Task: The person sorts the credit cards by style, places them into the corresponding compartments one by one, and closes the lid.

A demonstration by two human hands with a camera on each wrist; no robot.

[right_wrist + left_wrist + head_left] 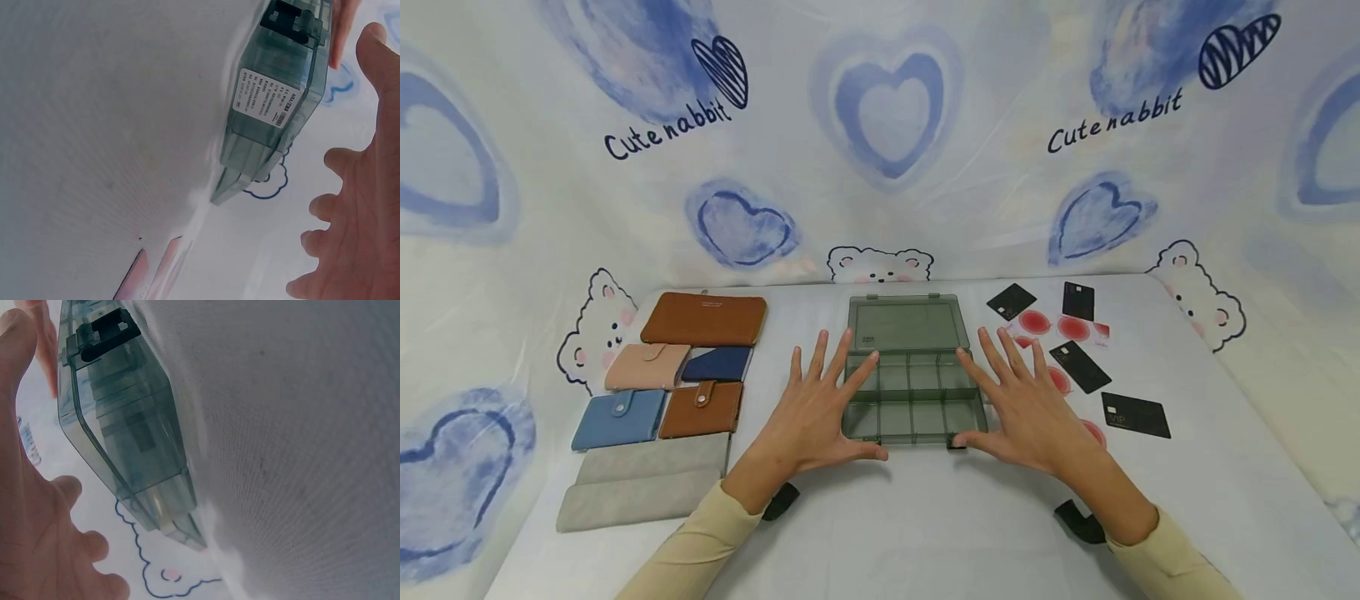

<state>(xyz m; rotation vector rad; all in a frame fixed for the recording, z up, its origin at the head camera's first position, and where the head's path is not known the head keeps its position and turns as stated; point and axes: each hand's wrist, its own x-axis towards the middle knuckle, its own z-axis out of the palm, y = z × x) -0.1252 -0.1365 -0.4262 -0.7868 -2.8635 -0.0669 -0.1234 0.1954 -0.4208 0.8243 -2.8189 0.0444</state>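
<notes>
Both hands are spread with straight fingers over a green see-through compartment box (912,393) whose lid (908,325) lies folded back. My left hand (811,421) hovers at the box's left side, and my right hand (1033,417) at its right side; neither grips anything. In the left wrist view, the left hand (37,519) is beside the box wall (140,431), below a black latch (109,334). A white printed label (267,97) shows on the box in the right wrist view, with the right hand (359,219) apart from it.
At left lie a long brown wallet (703,319), a pink wallet (643,367), a navy one (718,364), a blue one (619,418), a small brown one (700,412) and a grey one (647,483). Several black cards (1137,415) and red-and-white cards (1075,329) lie at right.
</notes>
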